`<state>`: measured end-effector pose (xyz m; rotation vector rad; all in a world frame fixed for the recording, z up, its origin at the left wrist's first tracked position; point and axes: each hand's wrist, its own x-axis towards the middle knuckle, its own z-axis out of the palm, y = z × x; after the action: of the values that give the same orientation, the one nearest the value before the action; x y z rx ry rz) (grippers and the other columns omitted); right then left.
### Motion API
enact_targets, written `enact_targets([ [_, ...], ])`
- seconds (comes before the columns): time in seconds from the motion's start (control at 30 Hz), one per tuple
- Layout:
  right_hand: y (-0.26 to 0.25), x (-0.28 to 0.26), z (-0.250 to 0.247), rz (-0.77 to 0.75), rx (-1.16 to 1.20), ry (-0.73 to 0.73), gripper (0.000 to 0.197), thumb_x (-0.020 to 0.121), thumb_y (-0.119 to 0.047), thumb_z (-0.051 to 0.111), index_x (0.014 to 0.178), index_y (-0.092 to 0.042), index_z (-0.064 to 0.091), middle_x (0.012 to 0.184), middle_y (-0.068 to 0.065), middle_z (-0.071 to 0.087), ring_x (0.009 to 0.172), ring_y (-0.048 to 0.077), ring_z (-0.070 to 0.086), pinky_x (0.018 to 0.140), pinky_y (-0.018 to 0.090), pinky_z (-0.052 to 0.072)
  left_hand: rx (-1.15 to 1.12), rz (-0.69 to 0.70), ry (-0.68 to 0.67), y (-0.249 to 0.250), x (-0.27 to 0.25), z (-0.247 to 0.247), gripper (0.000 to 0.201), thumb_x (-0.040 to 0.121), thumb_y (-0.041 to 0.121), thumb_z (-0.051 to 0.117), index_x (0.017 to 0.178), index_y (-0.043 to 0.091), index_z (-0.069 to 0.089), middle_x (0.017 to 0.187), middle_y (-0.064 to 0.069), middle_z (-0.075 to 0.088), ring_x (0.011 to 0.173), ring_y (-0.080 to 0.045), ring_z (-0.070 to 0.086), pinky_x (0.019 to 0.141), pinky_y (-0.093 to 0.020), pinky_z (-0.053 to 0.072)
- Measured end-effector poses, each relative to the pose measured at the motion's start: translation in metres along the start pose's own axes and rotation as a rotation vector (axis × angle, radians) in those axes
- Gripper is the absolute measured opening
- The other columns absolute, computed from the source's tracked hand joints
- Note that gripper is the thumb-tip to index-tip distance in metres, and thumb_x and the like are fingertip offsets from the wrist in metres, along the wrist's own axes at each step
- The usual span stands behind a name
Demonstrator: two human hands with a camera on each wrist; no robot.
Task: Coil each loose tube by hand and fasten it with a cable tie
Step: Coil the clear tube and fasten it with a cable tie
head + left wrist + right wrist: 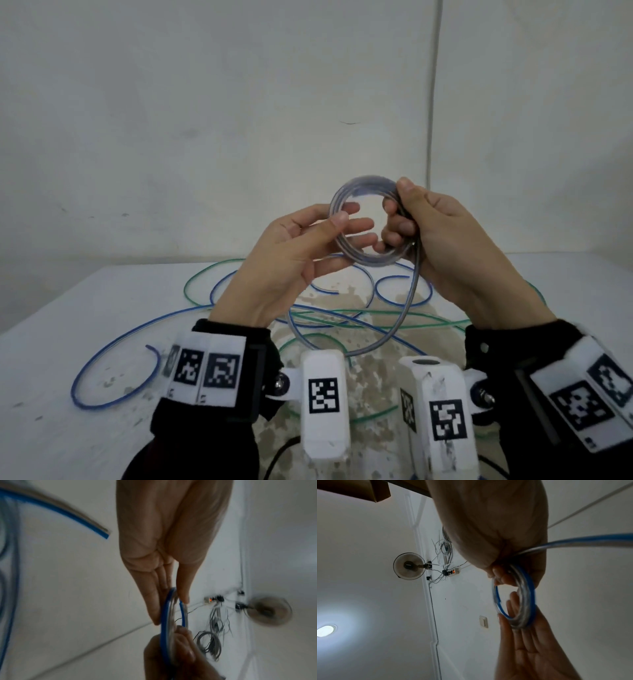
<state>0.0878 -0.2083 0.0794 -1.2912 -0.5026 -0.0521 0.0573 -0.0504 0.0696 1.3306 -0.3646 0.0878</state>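
Note:
Both hands hold a small coil (359,183) of clear tube with a blue stripe in the air above the white table (51,377). My right hand (397,197) grips the coil's right side, fingers curled through the ring and thumb on top. My left hand (346,214) pinches the left side, the thumb in front and straight fingers behind. The tube's uncoiled tail (407,308) hangs from the right hand down to the table. The wrist views show the coil (164,628) (530,601) edge-on between the two hands.
Loose blue tubes (113,342) and green tubes (205,274) lie tangled across the table under the hands, over a stained patch (370,370). A bare wall with a vertical cable (435,102) stands behind. The white wrist camera housings (325,404) fill the near centre.

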Motion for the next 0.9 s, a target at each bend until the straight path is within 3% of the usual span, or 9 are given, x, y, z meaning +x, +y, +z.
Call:
enact_targets([
  [0.07,0.002,0.002,-0.003,-0.004,0.026,0.029,0.036,0.103,-0.028,0.034,0.075,-0.010,0.050,0.047,-0.008,0.039,0.047,0.008,0.045,0.060,0.024,0.052,0.084,0.019,0.042,-0.002,0.002,-0.001,0.024,0.072,0.015,0.065,0.094,0.005,0.066,0.082,-0.008,0.073,0.077,-0.017,0.070,0.074,-0.029,0.058],
  [0.2,0.002,0.002,-0.004,0.037,0.040,-0.002,0.036,0.103,-0.027,0.034,0.077,-0.009,0.051,0.049,-0.004,0.047,0.050,0.011,0.051,0.067,0.029,0.055,0.139,0.040,0.101,-0.001,0.000,-0.007,0.020,0.069,0.011,0.068,0.088,0.004,0.069,0.072,-0.007,0.072,0.066,-0.014,0.068,0.071,-0.022,0.056],
  [0.43,0.001,0.001,-0.005,0.072,0.028,-0.011,0.036,0.102,-0.029,0.036,0.076,-0.011,0.053,0.051,-0.003,0.052,0.053,0.011,0.055,0.055,0.021,0.051,0.030,0.045,0.029,0.005,-0.002,-0.007,0.009,0.067,0.020,0.066,0.064,0.015,0.074,0.073,-0.002,0.070,0.067,-0.012,0.064,0.074,-0.022,0.056],
  [0.63,0.005,0.002,-0.004,0.033,-0.004,-0.017,0.036,0.103,-0.027,0.035,0.076,-0.010,0.051,0.049,-0.004,0.045,0.051,0.011,0.053,0.060,0.023,0.054,0.238,0.084,0.085,0.005,-0.002,-0.013,0.015,0.074,0.014,0.067,0.085,0.002,0.068,0.075,-0.009,0.072,0.067,-0.015,0.067,0.075,-0.026,0.057],
  [0.73,0.003,0.000,-0.003,0.027,-0.102,-0.109,0.036,0.102,-0.027,0.035,0.075,-0.010,0.050,0.048,-0.007,0.038,0.050,0.011,0.047,0.059,0.022,0.050,0.341,-0.017,0.000,0.006,-0.003,-0.017,0.028,0.079,0.028,0.070,0.094,0.005,0.064,0.078,-0.007,0.071,0.076,-0.017,0.067,0.084,-0.036,0.054],
  [0.83,0.000,-0.007,0.002,0.031,-0.262,-0.270,0.036,0.101,-0.025,0.036,0.074,-0.009,0.052,0.050,-0.006,0.036,0.051,0.011,0.042,0.060,0.020,0.047,0.325,-0.141,-0.098,0.011,-0.004,-0.014,0.045,0.085,0.052,0.055,0.085,0.007,0.063,0.070,-0.010,0.065,0.068,-0.023,0.064,0.072,-0.031,0.053],
  [0.9,0.000,-0.011,0.007,0.022,-0.344,-0.338,0.037,0.101,-0.024,0.037,0.073,-0.009,0.055,0.052,-0.005,0.035,0.052,0.011,0.039,0.062,0.024,0.046,0.327,-0.194,-0.137,0.013,-0.004,-0.009,0.051,0.084,0.055,0.044,0.075,0.007,0.060,0.059,-0.011,0.061,0.056,-0.023,0.061,0.065,-0.030,0.051],
])
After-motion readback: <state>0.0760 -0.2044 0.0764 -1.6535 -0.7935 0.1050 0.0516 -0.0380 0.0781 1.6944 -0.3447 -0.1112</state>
